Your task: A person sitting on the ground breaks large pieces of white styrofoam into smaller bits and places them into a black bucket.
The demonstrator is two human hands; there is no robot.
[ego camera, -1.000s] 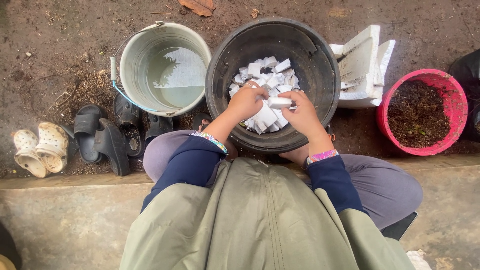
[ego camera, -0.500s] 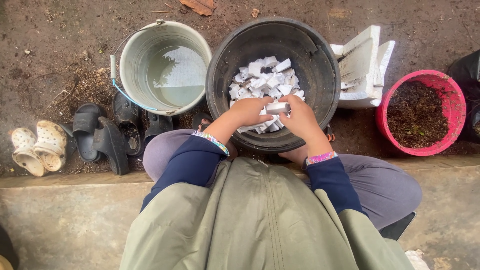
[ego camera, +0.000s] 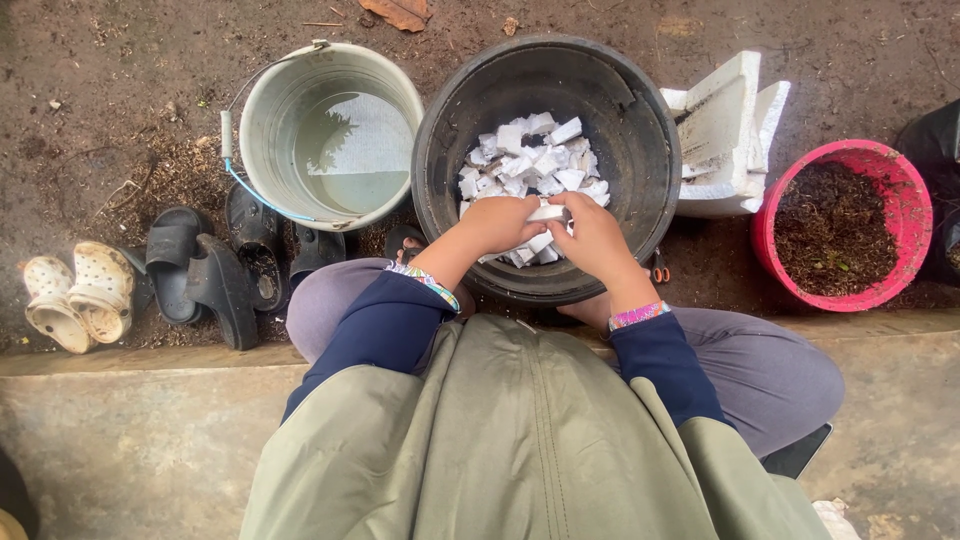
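Both hands grip one white foam piece (ego camera: 547, 212) over the near side of the black tub (ego camera: 640, 110): left hand (ego camera: 497, 222) and right hand (ego camera: 592, 237) closed on opposite ends, its long axis running left to right, roughly level.

Soft, even daylight (no glare), sharp throughout.

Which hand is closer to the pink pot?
The right hand. It is over the black tub, on the side toward the pink pot. The left hand is beside it, farther from the pot, toward the water bucket.
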